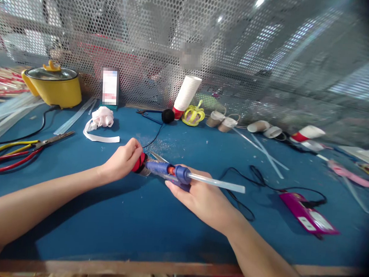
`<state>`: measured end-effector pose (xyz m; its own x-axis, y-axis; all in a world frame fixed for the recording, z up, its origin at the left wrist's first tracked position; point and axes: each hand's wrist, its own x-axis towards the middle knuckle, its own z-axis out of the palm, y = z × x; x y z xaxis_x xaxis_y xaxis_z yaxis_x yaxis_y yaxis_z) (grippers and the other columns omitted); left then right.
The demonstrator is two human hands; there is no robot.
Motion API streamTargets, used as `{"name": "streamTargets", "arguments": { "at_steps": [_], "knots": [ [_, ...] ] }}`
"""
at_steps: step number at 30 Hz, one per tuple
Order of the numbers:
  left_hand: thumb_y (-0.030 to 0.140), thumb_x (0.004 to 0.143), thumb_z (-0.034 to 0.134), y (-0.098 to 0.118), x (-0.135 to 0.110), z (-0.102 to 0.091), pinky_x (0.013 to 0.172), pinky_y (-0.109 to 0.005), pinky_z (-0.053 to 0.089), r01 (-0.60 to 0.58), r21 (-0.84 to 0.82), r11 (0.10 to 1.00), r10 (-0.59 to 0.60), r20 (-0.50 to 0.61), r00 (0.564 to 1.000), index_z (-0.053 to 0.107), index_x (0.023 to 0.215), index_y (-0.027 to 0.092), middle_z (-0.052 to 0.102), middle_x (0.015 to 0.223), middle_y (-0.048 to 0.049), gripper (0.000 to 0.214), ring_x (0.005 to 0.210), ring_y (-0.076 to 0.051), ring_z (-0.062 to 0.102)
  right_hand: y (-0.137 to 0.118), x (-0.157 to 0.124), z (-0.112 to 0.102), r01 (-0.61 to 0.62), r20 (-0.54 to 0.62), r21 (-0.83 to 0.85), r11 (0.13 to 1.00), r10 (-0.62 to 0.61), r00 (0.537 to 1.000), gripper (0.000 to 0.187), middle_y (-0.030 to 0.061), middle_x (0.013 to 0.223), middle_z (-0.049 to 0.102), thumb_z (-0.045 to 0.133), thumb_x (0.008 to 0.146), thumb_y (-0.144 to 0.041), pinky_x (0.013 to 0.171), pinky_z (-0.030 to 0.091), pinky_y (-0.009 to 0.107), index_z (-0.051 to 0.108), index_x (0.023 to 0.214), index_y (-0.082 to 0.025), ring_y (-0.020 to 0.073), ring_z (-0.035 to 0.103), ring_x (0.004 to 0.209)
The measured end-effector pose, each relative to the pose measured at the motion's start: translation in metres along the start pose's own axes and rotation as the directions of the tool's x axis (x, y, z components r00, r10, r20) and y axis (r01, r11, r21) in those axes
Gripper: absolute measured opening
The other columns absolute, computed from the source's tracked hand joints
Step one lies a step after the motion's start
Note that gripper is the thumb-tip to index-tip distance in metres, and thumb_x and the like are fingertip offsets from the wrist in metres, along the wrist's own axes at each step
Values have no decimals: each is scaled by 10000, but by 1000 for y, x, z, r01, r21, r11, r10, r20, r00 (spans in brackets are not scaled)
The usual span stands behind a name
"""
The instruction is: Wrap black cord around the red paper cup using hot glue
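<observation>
My right hand is wrapped around a blue hot glue gun, with a long clear glue stick sticking out of its back end. The gun's nozzle end points left, towards my left hand. Closed fingers of that hand grip a small red and black round piece, partly hidden by the hand. A black strand runs from near this piece back to a ball of black yarn. Just beyond the gun, a pointed metal blade shows; the rest of it is hidden.
Red-and-yellow-handled scissors lie left, near a yellow electric pot. A crumpled white ribbon, stacked paper cups, a yellow pumpkin-like craft and small cup baskets stand behind. A purple packet and black cable lie right.
</observation>
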<state>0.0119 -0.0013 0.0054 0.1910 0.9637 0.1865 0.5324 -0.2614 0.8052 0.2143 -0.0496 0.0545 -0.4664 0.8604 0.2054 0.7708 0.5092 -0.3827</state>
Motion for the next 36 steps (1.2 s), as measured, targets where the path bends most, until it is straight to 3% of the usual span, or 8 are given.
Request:
{"name": "streamTargets", "arguments": {
  "at_steps": [16,26,30,36],
  "knots": [
    [288,864,332,0,0,-1,562,-245,389,-17,20,1000,17,4,1000,392,762,200,539,616,23,147,561,-123,511,-4,0,-1,19,36,21,1000,-20,999,124,47,841,673,495,802,-240,641,481,270,596,850,-185,175,621,714],
    [285,863,328,1,-2,-2,528,-231,358,-52,20,998,52,17,999,386,768,201,516,605,29,139,544,-117,480,8,2,2,-94,7,-10,996,94,996,226,50,859,681,492,817,-322,718,467,286,617,937,-176,195,624,781],
    [286,866,319,0,-4,-2,519,-226,343,-83,14,996,83,26,996,379,779,201,484,592,37,136,529,-113,454,11,3,3,-169,38,19,986,168,985,262,39,737,673,490,808,-356,623,469,288,632,927,-172,187,611,646],
    [286,862,320,3,-6,-1,519,-233,341,-104,30,994,103,31,994,372,772,202,464,580,37,134,516,-115,441,13,10,2,-144,15,109,984,143,990,203,14,580,625,507,795,-319,543,446,259,625,825,-156,161,578,546]
  ]
}}
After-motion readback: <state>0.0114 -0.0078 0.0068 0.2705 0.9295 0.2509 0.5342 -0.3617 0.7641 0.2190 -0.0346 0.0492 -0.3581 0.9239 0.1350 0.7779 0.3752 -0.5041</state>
